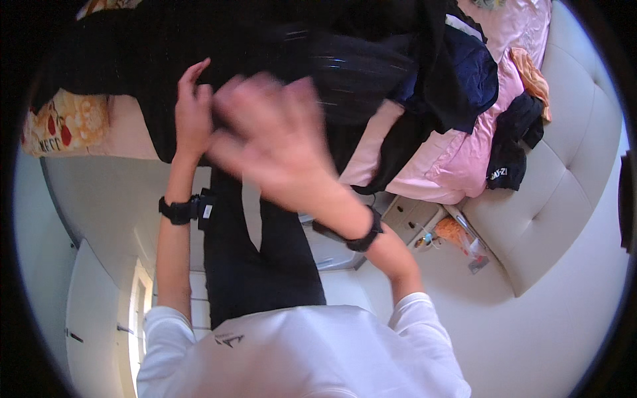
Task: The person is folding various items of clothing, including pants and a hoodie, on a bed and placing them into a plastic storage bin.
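Note:
A large black garment or cloth (119, 54) spreads over the bed in front of me. My left hand (194, 112) is at its near part, fingers curved and apart, with nothing visible between them. Motion blurs my right hand (278, 129), which is over the same black fabric, just right of my left hand, its fingers spread. Whether either palm touches the cloth is hard to tell. A dark, glossy-looking patch (358, 74) with bright streaks lies beyond my right hand; its material is unclear. Both wrists wear black straps.
Rumpled pink satin bedding (433, 169) extends to the right, below a navy garment (470, 74). A black garment with writing (515, 134) and a tan cloth (530, 79) lie by the tufted headboard (562, 169). A patterned blanket (74, 119) shows at left; a drawer cabinet (405, 214) stands beside the bed.

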The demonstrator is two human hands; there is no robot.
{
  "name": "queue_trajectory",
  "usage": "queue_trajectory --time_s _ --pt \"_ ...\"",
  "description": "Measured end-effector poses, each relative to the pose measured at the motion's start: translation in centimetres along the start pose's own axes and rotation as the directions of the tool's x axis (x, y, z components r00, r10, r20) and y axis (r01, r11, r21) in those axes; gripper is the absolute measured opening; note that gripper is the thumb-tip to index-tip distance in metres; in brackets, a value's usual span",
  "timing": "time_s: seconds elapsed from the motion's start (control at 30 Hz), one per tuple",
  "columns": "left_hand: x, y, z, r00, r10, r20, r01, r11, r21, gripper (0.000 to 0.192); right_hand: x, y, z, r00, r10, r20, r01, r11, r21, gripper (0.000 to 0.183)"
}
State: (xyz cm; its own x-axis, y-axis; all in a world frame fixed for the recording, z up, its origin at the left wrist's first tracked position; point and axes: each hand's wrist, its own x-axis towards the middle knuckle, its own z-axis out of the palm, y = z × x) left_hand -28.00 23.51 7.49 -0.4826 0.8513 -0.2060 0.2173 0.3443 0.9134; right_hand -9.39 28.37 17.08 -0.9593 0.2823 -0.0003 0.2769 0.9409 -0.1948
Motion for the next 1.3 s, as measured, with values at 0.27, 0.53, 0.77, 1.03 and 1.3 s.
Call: queue_trajectory --time_s 0.27,0.53,0.77,1.03,1.3 --pt "2.3 -8.0 -8.6 0.961 -0.192 -0.199 0.188 0.981 -0.040 0.052 -3.5 2.8 5.2 0.984 0.147 0.101 -0.175 0.907 0.384 0.045" --pt "6.8 -4.8 -5.8 0.979 -0.129 0.160 -0.056 0.583 0.811 0.045 0.7 21.4 5.1 0.940 0.341 0.012 -0.328 0.911 -0.249 0.047" --pt "6.9 -4.1 -8.4 0.949 -0.113 0.294 -0.074 0.827 0.558 0.032 -0.7 34.7 -1.4 0.860 0.511 -0.003 -0.486 0.816 -0.313 0.018" --pt "4.0 -7.3 -7.3 0.959 -0.250 -0.130 0.249 0.968 -0.026 0.024 0.4 27.5 4.1 0.777 0.272 0.568 -0.217 0.962 -0.163 0.029" --pt "3.5 -9.4 -7.4 0.943 -0.331 -0.043 0.278 0.850 -0.448 0.022 1.1 34.1 2.4 0.666 0.682 -0.303 -0.668 0.725 0.164 0.027"
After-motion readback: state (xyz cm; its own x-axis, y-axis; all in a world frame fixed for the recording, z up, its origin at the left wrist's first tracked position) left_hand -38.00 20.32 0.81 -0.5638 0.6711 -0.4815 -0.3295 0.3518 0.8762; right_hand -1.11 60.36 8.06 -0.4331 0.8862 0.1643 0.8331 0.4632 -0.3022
